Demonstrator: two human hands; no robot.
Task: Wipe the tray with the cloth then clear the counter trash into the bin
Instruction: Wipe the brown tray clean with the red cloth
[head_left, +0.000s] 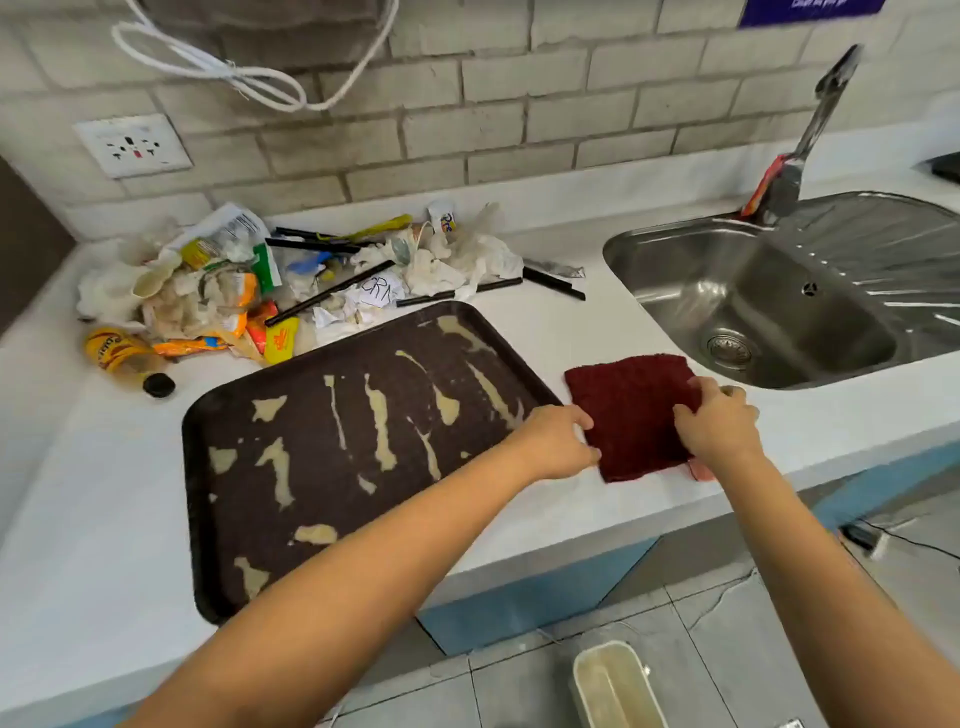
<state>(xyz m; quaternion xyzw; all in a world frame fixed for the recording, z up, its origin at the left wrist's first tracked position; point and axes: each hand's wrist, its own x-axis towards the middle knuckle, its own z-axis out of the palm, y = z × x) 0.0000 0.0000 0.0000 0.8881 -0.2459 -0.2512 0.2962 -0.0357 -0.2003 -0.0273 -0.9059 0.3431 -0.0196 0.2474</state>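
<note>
While flat — cloth (631, 415) under both hands

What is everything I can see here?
tray: one, dark brown with pale smears, on the counter's left half
cloth: one, dark red, flat on the counter right of the tray
trash: one pile, wrappers, tissues, black straws, behind the tray
bottle: one, yellow label, lying left of the pile
sink: one, steel, far right
tap: one, steel, behind the sink
socket: one, white, on the wall
bin: one, cream, on the floor
left hand: pinches the cloth's left edge
right hand: grips the cloth's right side
</note>
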